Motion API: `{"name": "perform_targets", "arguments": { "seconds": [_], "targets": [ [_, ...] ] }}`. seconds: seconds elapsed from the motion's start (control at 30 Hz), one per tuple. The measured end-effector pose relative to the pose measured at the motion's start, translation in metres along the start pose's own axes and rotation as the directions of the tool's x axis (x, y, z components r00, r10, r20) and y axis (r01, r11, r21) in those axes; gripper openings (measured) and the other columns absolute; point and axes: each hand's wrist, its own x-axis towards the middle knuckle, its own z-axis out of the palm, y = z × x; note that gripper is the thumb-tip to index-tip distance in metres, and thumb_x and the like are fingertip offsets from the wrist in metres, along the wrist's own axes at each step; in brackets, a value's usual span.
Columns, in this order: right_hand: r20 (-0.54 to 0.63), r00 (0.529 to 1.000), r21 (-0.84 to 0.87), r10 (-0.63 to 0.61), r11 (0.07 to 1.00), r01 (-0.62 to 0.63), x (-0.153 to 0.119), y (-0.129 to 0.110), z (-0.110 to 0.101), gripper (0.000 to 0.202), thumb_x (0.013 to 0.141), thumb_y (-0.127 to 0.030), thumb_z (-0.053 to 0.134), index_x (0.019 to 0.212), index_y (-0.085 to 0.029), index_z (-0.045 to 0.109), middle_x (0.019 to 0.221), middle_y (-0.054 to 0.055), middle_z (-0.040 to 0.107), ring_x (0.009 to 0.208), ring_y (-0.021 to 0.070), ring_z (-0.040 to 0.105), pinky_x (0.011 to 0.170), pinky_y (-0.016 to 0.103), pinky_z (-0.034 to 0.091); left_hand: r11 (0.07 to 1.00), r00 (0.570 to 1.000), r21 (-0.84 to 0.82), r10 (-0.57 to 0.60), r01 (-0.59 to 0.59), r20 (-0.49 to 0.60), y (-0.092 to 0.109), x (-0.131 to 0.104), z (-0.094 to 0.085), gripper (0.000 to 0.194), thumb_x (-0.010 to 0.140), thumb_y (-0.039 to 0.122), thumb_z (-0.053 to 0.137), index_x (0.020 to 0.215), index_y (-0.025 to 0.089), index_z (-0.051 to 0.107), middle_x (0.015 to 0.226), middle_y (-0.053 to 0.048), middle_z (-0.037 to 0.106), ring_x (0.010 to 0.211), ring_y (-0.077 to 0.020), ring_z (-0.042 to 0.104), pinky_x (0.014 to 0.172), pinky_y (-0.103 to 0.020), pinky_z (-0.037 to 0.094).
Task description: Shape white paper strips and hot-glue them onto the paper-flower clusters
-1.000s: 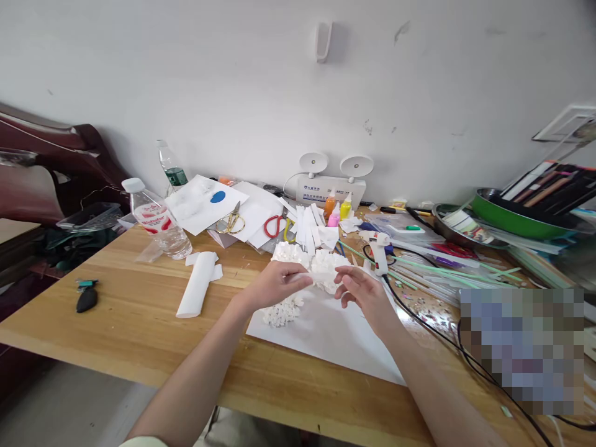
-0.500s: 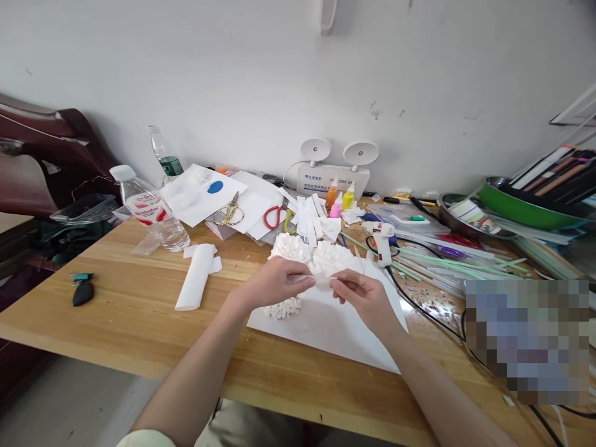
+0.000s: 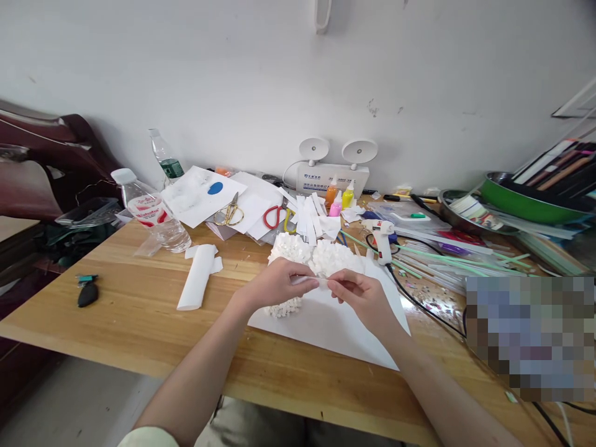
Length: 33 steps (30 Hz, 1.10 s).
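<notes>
Paper strip (image 3: pixel 313 281) is pinched between both hands, left hand (image 3: pixel 274 284) and right hand (image 3: pixel 358 295), just above the white sheet (image 3: pixel 335 329); I'd keep it taut, well clear of the glue gun (image 3: pixel 382 243) farther back.

Water bottle (image 3: pixel 153 213), red scissors (image 3: pixel 274 216), glue gun (image 3: pixel 383 241) — cluttered wooden table (image 3: pixel 121 310).

Glossy varnished wood table (image 3: pixel 139 310) w/ matt white paper sheet (image 3: pixel 335 323), clear plastic bottle (image 3: pixel 151 211).
</notes>
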Motion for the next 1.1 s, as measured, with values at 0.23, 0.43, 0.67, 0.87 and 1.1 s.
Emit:
{"name": "perform_targets", "arguments": {
  "seconds": [0.23,0.43,0.67,0.87,1.1],
  "targets": [
    [-0.011,0.999,0.005,0.035,0.999,-0.035,0.002,0.003,-0.001,0.021,0.069,-0.039,0.062,0.072,-0.018,0.061,0.062,0.001,0.055,0.058,0.0129,0.049,0.053,0.026,0.04,0.998,0.997,0.054,-0.013,0.018,-0.081,-0.002,0.001,0.002,0.025,0.08,0.029,0.046,0.067,0.014,0.062,0.055,0.001,0.056,0.052,-0.0086,0.044,0.05,-0.02,0.031],
    [-0.005,0.999,0.044,0.036,0.998,-0.035,0.002,0.004,-0.002,0.02,0.07,-0.037,0.062,0.073,-0.018,0.059,0.066,0.001,0.054,0.06,0.0126,0.049,0.053,0.025,0.04,1.0,0.991,0.021,0.003,0.0,-0.134,0.001,0.003,0.008,0.022,0.08,0.03,0.047,0.076,0.016,0.063,0.066,0.0,0.062,0.057,-0.0097,0.048,0.051,-0.021,0.033],
    [0.056,0.998,0.038,-0.024,0.999,0.022,0.0,-0.002,-0.002,0.018,0.072,-0.035,0.06,0.076,-0.018,0.058,0.074,0.002,0.055,0.066,0.0128,0.051,0.056,0.025,0.042,0.999,0.988,-0.023,0.037,-0.041,-0.15,0.002,0.006,0.017,0.017,0.081,0.026,0.047,0.077,0.017,0.062,0.075,0.0,0.064,0.069,-0.012,0.056,0.064,-0.022,0.04],
    [0.032,1.0,-0.009,-0.002,1.0,0.002,-0.001,-0.002,-0.001,0.017,0.071,-0.035,0.061,0.077,-0.019,0.06,0.075,0.002,0.06,0.065,0.0134,0.054,0.058,0.027,0.044,0.999,0.981,-0.004,0.04,-0.042,-0.187,0.0,0.008,0.025,0.015,0.081,0.024,0.047,0.079,0.017,0.06,0.077,0.0,0.063,0.07,-0.0119,0.056,0.064,-0.022,0.04],
    [-0.044,0.999,-0.012,-0.012,1.0,0.011,-0.001,0.001,-0.002,0.018,0.069,-0.035,0.064,0.077,-0.019,0.061,0.074,0.002,0.061,0.063,0.0132,0.054,0.056,0.026,0.044,0.999,0.98,-0.008,0.035,-0.037,-0.195,-0.001,0.008,0.022,0.019,0.084,0.023,0.042,0.082,0.017,0.059,0.08,-0.001,0.063,0.073,-0.0125,0.055,0.066,-0.022,0.04]
  ]
}}
